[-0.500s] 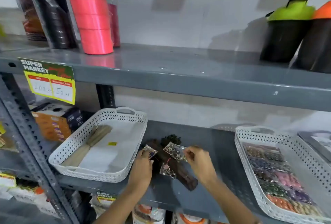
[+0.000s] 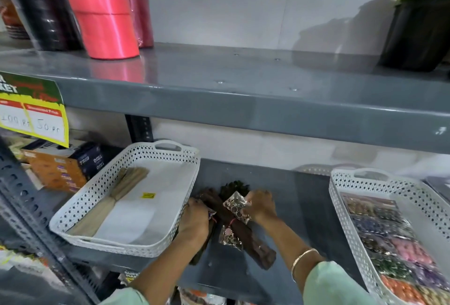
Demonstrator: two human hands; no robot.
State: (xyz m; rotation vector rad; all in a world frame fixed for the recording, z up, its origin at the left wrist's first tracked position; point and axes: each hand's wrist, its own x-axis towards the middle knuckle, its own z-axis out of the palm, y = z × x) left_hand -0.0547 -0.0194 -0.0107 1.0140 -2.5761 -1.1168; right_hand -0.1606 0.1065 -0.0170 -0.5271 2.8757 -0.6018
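Note:
On the lower grey shelf (image 2: 299, 197), between two white baskets, lies a dark brown bundle (image 2: 253, 246) with small clear packets of trinkets on it. My right hand (image 2: 261, 206) pinches one clear packet (image 2: 235, 203) at its upper corner. My left hand (image 2: 194, 223) lies against the left side of the bundle, fingers curled over another small packet (image 2: 211, 214). A third packet (image 2: 230, 235) lies on the bundle below them. A dark green tuft (image 2: 232, 186) shows behind the hands.
The left white basket (image 2: 102, 190) holds tan sticks (image 2: 121, 190) and white paper. The right white basket (image 2: 341, 197) holds rows of colourful packets. Orange boxes (image 2: 56, 170) sit far left. The upper shelf carries pink ribbon rolls (image 2: 102, 12), black stacked items and a green-lidded shaker (image 2: 418, 24).
The view has moved closer to the shelf. Both hands have stayed at the bundle, the right one still on its packet; the left has shifted slightly lower against the bundle.

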